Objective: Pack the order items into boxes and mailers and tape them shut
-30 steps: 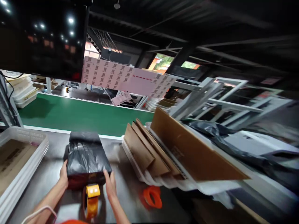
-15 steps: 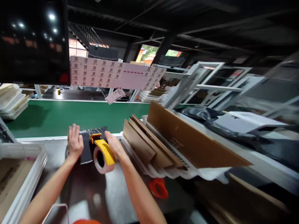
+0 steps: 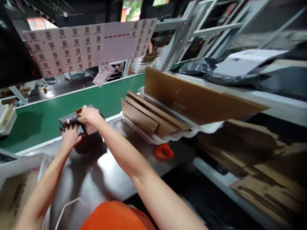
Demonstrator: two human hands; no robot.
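Note:
A black plastic-wrapped package (image 3: 69, 117) is at the far edge of the metal table, partly over the edge of the green belt. My left hand (image 3: 70, 135) presses on its near side with the fingers spread. My right hand (image 3: 90, 115) is closed around a yellow tape dispenser (image 3: 78, 111) on top of the package. The dispenser's tape roll (image 3: 91, 129) shows under that hand, and most of its frame is hidden by the fingers. The tape's end cannot be made out.
Cardboard sheets (image 3: 141, 116) stand in a white bin right of my arm. An orange ring-shaped thing (image 3: 164, 151) lies on the metal table (image 3: 120, 183). Plastic trays (image 3: 24, 169) stand at left. A green conveyor belt (image 3: 38, 123) runs behind, below a label-covered board (image 3: 96, 48).
My right hand has gone from the package's side onto the tape dispenser and gripped it. My left hand's fingers have spread on the package. The view has turned and tipped downward.

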